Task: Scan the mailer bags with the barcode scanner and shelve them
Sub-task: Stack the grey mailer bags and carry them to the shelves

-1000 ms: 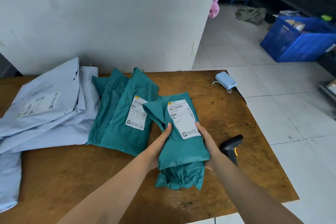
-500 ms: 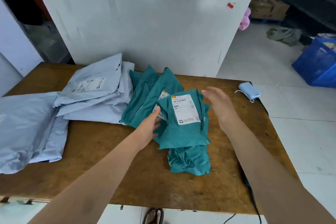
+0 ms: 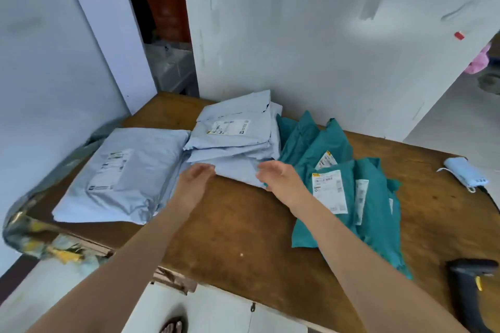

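The brown wooden desk [image 3: 238, 230] carries everything the task concerns, and nothing on it appears shelved: no shelf with placed bags is shown. Toward the left edge a large pale grey plastic mailer bag [image 3: 121, 176] is laid flat with its label up. Along the back edge, near the middle, a stack of light blue mailer bags [image 3: 238, 140] is piled, the top one showing a white label. Just right of that stack, and touching it, a fanned heap of teal green mailer bags [image 3: 349, 192] is spread toward the front edge, several white barcode labels facing up.

The black handheld barcode scanner [image 3: 470, 278] is left lying at the front right corner, untouched and well apart from both hands. A small light blue device with a cord [image 3: 465, 174] is seen near the right edge.

The left hand [image 3: 196, 184] is held open with loosely curled fingers at the near edge of the blue stack, and the right hand [image 3: 281, 178] is open over the same edge; neither is gripping anything yet. Whether any bag has been scanned cannot be told. It is judged that a blue bag is about to be lifted, with shelving of every bag left to do.
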Tool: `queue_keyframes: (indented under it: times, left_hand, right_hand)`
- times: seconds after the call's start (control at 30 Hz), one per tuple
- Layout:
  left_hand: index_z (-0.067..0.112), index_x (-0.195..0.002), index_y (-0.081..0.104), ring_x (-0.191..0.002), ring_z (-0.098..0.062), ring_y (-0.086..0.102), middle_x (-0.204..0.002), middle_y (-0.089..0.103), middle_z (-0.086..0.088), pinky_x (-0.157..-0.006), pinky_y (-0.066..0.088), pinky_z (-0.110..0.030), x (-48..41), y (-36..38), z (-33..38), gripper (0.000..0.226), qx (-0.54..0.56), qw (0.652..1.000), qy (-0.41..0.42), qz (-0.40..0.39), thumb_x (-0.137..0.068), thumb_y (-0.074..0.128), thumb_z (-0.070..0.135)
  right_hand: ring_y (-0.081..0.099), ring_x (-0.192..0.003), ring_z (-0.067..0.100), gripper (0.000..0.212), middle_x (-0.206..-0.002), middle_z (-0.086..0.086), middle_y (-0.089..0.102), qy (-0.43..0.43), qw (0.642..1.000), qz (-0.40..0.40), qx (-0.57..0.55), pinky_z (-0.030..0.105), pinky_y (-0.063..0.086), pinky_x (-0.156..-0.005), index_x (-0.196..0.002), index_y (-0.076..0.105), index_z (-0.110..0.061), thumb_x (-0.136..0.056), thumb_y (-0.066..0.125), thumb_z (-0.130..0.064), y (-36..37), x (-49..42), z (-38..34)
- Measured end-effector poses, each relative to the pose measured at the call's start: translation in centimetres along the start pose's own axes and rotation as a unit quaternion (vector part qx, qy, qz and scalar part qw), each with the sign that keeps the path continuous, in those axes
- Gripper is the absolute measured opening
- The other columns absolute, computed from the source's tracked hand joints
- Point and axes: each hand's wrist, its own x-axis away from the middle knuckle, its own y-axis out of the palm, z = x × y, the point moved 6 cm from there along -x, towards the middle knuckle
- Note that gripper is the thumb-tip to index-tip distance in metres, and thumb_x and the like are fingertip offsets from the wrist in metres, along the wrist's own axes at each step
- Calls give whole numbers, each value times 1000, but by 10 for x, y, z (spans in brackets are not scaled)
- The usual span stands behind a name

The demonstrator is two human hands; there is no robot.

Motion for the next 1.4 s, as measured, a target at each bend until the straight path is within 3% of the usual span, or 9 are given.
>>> queue_keyframes:
  times: [0.17,0.27,0.43,0.63,0.87,1.0,1.13,1.23,1.4]
  left_hand:
    - [8,-114,61,-104,-24,57,-116,61,-9,-89,44,-32,-68,-163,-12,24,-153,973,64,159,-91,55,11]
    - [7,-127,52,-115,-34,53,-134,50,-15,-97,46,-42,-117,-233,-55,43,-197,969,-28,147,-87,63,22]
    - [4,-123,56,-102,-34,63,-119,64,-14,-92,52,-45,-151,-279,-143,78,-59,968,-238,43,-65,81,49]
    - [12,-120,61,-100,-30,65,-115,67,-7,-93,51,-46,-174,-298,-187,108,-8,964,-259,57,-35,78,76]
    - [10,-109,69,-97,-33,66,-102,73,-10,-90,52,-44,-176,-273,-166,84,34,965,-255,-44,-43,85,61]
    - [17,-109,71,-98,-33,67,-104,73,-11,-91,51,-45,-167,-257,-152,63,89,961,-239,-105,-55,84,47]
    - [13,-110,70,-87,-32,68,-102,74,-14,-87,51,-44,-147,-262,-134,44,103,949,-262,-141,-72,75,36]
    - [13,-100,70,-71,-30,70,-88,75,-13,-79,53,-42,-127,-279,-119,28,120,947,-256,-151,-76,71,26]
    - [15,-97,70,-67,-28,72,-86,76,-12,-67,56,-39,-111,-325,-82,63,131,962,-188,-148,-38,89,26]
  right_hand:
    - [58,-98,14,23,-107,0,62,86,994,-60,-7,32,45,-96,-106,64,-14,-88,64,-29,129,-48,-13]
    - [55,-95,17,46,-119,12,62,164,984,-51,-43,33,42,-98,-119,58,4,-90,62,-31,182,-65,-13]
    - [39,-133,21,74,-147,3,41,262,958,-50,-107,33,29,-106,-142,42,-10,-85,63,-51,219,-73,1]
    - [48,-130,19,130,-145,-2,48,269,947,-20,-172,41,37,-111,-144,42,-18,-34,79,-78,246,-112,41]
    - [61,-99,19,83,-110,-1,65,252,954,-15,-164,33,51,-79,-121,55,-16,-56,84,-58,268,-129,26]
    - [62,-95,16,66,-104,-2,67,245,950,-37,-191,33,49,-83,-113,59,-17,-60,85,-47,265,-135,29]
    - [62,-109,23,88,-116,0,69,257,947,-62,-184,43,43,-104,-121,63,-21,-43,89,-51,262,-124,14]
    - [63,-107,22,61,-112,1,71,264,939,-92,-202,37,46,-99,-110,66,-21,-57,86,-45,275,-104,-3]
    - [67,-106,24,59,-111,4,73,218,931,-131,-263,36,52,-92,-116,66,-15,-64,86,-34,304,-89,-42]
